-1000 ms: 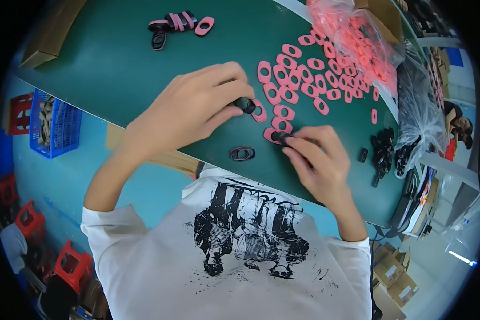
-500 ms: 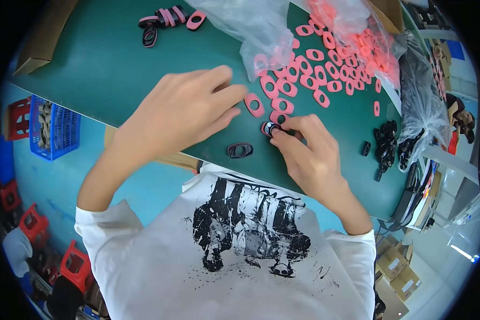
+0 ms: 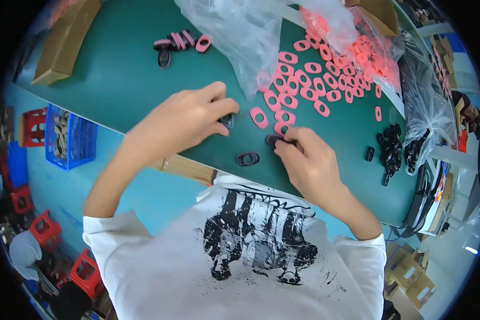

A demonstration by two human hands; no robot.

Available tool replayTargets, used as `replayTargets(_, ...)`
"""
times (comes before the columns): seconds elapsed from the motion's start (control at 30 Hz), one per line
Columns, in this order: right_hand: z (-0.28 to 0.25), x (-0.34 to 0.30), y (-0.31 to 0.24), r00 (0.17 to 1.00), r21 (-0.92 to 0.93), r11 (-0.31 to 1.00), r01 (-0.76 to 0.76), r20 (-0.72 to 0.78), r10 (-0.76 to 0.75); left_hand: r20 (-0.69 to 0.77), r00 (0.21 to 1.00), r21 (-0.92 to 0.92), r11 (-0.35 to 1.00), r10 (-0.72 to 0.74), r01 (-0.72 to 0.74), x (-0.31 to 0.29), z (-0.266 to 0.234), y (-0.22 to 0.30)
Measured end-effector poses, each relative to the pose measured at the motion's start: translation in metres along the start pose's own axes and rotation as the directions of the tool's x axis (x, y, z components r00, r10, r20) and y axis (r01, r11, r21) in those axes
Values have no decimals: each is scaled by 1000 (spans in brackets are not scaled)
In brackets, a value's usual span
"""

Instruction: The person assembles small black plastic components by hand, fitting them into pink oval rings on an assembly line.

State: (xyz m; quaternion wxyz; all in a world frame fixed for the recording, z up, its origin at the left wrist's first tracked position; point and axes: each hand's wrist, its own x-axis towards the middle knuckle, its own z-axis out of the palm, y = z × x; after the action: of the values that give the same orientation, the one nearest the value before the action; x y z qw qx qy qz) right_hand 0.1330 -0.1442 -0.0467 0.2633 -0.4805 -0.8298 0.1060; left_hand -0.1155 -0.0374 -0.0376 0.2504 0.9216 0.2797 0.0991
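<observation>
My left hand point(image 3: 189, 117) is closed, thumb and fingers pinching a small black oval part point(image 3: 228, 120) with a greyish edge, just above the green table. My right hand point(image 3: 312, 165) pinches a small pink-and-black piece point(image 3: 273, 140) at the table, partly hidden by the fingertips. Between the hands and nearer to me lies a loose black oval frame point(image 3: 247, 159) with a hole in it. Several pink oval rings point(image 3: 284, 117) lie just beyond my right hand, and one pink ring point(image 3: 259, 118) sits apart toward my left.
A clear plastic bag point(image 3: 245, 42) lies across the far middle, another bag of pink rings point(image 3: 370, 58) at the far right. Black parts point(image 3: 390, 149) are heaped right. Pink-and-black pieces point(image 3: 178, 40) stand far left near a cardboard box point(image 3: 66, 45). A blue basket point(image 3: 69, 138) is beyond the left edge.
My left hand now has a black part showing in its fingertips, where none showed before. The piece in my right hand has tilted, its shiny ring no longer visible. The whole view has shifted slightly.
</observation>
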Motion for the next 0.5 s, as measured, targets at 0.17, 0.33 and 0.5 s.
replayTargets(0.17,-6,-10,-2,999,-9,999,-37,21,37,-188,962,61,980,198,-190,19,6,16)
replayTargets(0.33,-26,-8,-3,989,94,986,-141,62,136,-186,925,105,942,332,-318,42,25,9)
replayTargets(0.5,-55,-33,27,964,-9,974,-227,-141,224,-91,955,99,957,283,-274,45,27,7)
